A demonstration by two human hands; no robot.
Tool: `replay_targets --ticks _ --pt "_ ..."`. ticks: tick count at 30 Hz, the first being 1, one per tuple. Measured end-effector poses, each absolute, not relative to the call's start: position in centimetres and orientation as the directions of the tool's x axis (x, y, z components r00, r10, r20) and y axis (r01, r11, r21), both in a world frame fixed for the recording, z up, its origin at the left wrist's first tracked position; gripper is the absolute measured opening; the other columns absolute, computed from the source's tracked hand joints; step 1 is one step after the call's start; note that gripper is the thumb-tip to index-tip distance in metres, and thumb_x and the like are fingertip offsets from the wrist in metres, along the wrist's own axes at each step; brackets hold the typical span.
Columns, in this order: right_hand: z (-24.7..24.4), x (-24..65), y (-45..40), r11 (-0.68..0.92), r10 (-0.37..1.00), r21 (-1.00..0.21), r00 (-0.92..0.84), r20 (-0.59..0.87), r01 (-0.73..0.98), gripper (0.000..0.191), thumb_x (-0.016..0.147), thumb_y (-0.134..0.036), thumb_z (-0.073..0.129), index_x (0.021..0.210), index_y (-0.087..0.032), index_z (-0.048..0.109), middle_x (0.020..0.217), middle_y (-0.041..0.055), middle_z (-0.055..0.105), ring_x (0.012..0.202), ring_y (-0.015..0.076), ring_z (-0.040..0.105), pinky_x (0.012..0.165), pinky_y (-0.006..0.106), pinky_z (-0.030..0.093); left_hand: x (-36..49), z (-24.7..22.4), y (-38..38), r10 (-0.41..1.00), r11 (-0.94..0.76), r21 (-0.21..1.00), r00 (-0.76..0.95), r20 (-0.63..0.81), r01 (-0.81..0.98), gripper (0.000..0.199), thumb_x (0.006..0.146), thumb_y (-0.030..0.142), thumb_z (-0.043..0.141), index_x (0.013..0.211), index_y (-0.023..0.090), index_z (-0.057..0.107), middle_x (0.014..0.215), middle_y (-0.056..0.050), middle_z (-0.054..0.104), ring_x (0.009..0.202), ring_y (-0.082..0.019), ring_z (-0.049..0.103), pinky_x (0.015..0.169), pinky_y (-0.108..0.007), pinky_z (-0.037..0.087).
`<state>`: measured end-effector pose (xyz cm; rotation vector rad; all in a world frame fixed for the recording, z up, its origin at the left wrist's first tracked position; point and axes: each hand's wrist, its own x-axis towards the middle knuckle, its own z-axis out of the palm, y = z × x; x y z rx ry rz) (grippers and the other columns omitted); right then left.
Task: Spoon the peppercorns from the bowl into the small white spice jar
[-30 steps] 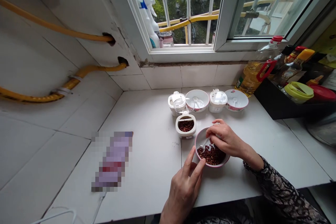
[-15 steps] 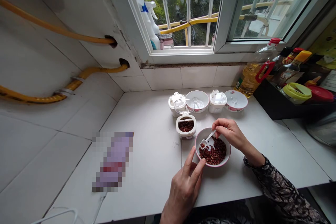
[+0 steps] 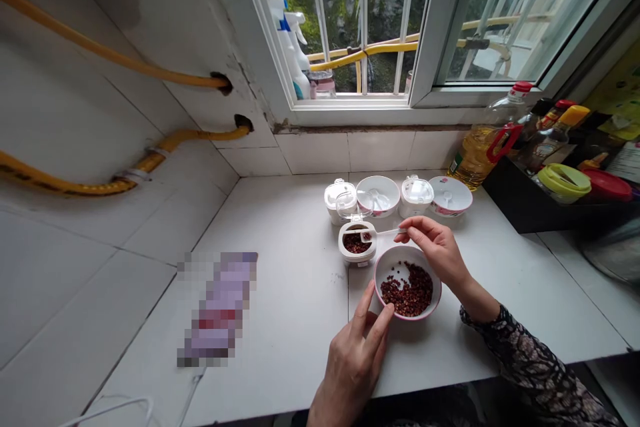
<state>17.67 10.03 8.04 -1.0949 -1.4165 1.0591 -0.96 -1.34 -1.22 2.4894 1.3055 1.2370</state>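
Note:
My right hand (image 3: 433, 247) pinches the handle end of a small white spoon (image 3: 387, 233). The spoon's scoop, with a few dark red grains in it, is over the mouth of an open seasoning jar (image 3: 357, 256) holding similar grains. In front stands a white bowl with a pink rim (image 3: 437, 303), part filled with small dark red grains (image 3: 413, 292) that look like Sichuan peppercorns. My left hand (image 3: 357, 353) holds the bowl's near left side, thumb at the rim and index finger along the outer wall. The jar's clear lid (image 3: 354, 203) is tipped back.
Behind are two lidded white jars (image 3: 341, 200) (image 3: 417, 195) and two bowls (image 3: 379, 195) (image 3: 451, 196) with spoons in them. An oil bottle (image 3: 475, 153) and a black rack (image 3: 520, 203) of bottles stand right. A blurred purple object (image 3: 220, 307) lies left, a white cable (image 3: 193, 387) below it.
My right hand has lifted the spoon out of the bowl and moved it up and left, over the open jar. My left hand stays at the bowl. The view has shifted slightly.

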Motion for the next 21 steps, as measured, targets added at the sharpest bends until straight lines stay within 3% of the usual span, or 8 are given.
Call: replay_targets --ticks 2,4,7,9,13,19,21 --pt "7.8 16.9 9.7 0.412 0.911 -0.873 -0.107 0.398 0.26 0.012 0.093 -0.026 0.054 0.096 -0.021 0.065 0.083 0.0044 0.074 0.078 0.0194 0.069 0.08 0.038 0.052 -0.9 -1.2 -1.4 0.715 -0.639 0.396 0.318 0.623 0.66 0.045 0.093 0.005 0.05 0.136 0.018 0.052 0.151 -0.021 0.04 0.093 -0.015 0.069 0.076 -0.025 0.057" --pt "7.5 16.3 9.5 0.63 0.771 -0.65 -0.243 0.589 0.424 0.017 0.093 -0.016 0.049 0.098 -0.022 0.064 0.085 0.0041 0.075 0.078 0.0193 0.067 0.09 0.044 0.048 -0.9 -1.2 -1.3 0.707 -0.643 0.388 0.317 0.632 0.66 0.044 0.093 0.004 0.05 0.135 0.017 0.053 0.15 -0.022 0.041 0.091 -0.015 0.069 0.074 -0.025 0.057" --pt "7.7 16.4 9.2 0.786 0.587 -0.371 -0.408 0.699 0.495 0.025 0.09 -0.007 0.046 0.101 -0.022 0.063 0.085 0.0029 0.075 0.075 0.0183 0.065 0.095 0.047 0.044 -0.8 -1.1 -1.2 0.697 -0.645 0.376 0.31 0.647 0.665 0.043 0.092 0.003 0.049 0.133 0.016 0.054 0.148 -0.023 0.044 0.084 -0.014 0.069 0.07 -0.024 0.057" --pt "8.4 17.0 9.1 0.8 0.556 -0.345 -0.392 0.733 0.49 0.024 0.089 -0.006 0.048 0.1 -0.022 0.062 0.083 0.0023 0.074 0.072 0.0178 0.064 0.092 0.046 0.045 -0.8 -1.0 -1.2 0.694 -0.646 0.374 0.308 0.651 0.666 0.042 0.093 0.004 0.049 0.133 0.016 0.054 0.147 -0.023 0.045 0.083 -0.014 0.069 0.07 -0.024 0.057" --pt "9.7 18.9 9.1 0.774 0.593 -0.417 -0.312 0.743 0.477 0.018 0.086 -0.007 0.049 0.087 -0.022 0.059 0.065 -0.0017 0.065 0.062 0.0163 0.057 0.084 0.041 0.048 -0.8 -1.0 -1.1 0.694 -0.649 0.378 0.31 0.65 0.661 0.042 0.093 0.004 0.05 0.133 0.017 0.054 0.147 -0.024 0.044 0.084 -0.014 0.069 0.071 -0.025 0.057" --pt "8.3 20.3 9.8 0.7 0.69 -0.351 -0.461 0.558 0.622 0.018 0.082 -0.008 0.046 0.077 -0.021 0.057 0.066 -0.0012 0.067 0.057 0.0143 0.056 0.089 0.043 0.042 -1.0 -1.2 -1.3 0.71 -0.64 0.382 0.323 0.625 0.667 0.045 0.093 0.004 0.051 0.135 0.018 0.052 0.151 -0.022 0.041 0.097 -0.018 0.069 0.076 -0.026 0.057" --pt "7.6 19.9 9.8 0.688 0.716 -0.381 -0.492 0.496 0.617 0.018 0.082 -0.008 0.045 0.078 -0.02 0.058 0.066 -0.0012 0.067 0.058 0.014 0.056 0.092 0.043 0.04 -0.9 -1.1 -1.3 0.707 -0.64 0.378 0.319 0.631 0.669 0.044 0.093 0.005 0.051 0.135 0.017 0.052 0.149 -0.022 0.042 0.096 -0.018 0.07 0.075 -0.026 0.057"
